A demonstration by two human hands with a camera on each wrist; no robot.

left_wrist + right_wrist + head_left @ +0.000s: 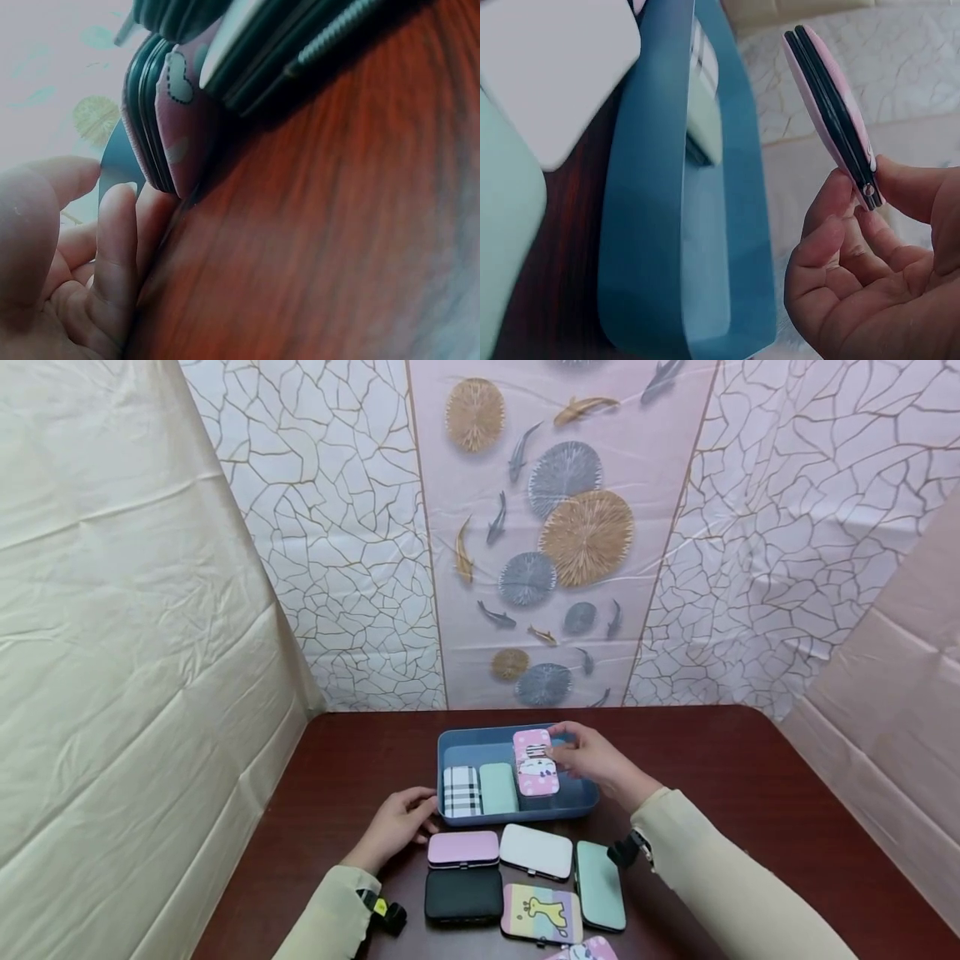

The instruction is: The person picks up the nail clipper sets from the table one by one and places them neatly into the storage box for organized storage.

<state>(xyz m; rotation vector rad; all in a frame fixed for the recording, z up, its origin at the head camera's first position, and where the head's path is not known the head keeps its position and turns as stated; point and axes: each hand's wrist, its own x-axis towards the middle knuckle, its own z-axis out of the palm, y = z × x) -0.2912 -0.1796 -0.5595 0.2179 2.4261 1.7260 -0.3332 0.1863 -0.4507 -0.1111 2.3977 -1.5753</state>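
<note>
My right hand (588, 760) pinches a slim pink hinged case (532, 772) with a cartoon animal print. It holds this case above the blue tray (472, 750), and in the right wrist view the case (829, 112) is seen edge-on between thumb and fingers. Inside the tray, a plaid case (461, 793) and a mint case (498, 789) lie side by side at the left. At the tray's front left corner, loosely bent fingers of my left hand (397, 827) touch the outside. A pink case (191, 127) appears close to those fingers in the left wrist view.
In front of the tray lie a plain pink case (463, 848), a white case (536, 852), a black case (463, 896), a giraffe case (542, 912), a mint case (600, 885) and a partly cut-off pink printed case (587, 950). Patterned cloth hangs behind the dark red table (705, 793).
</note>
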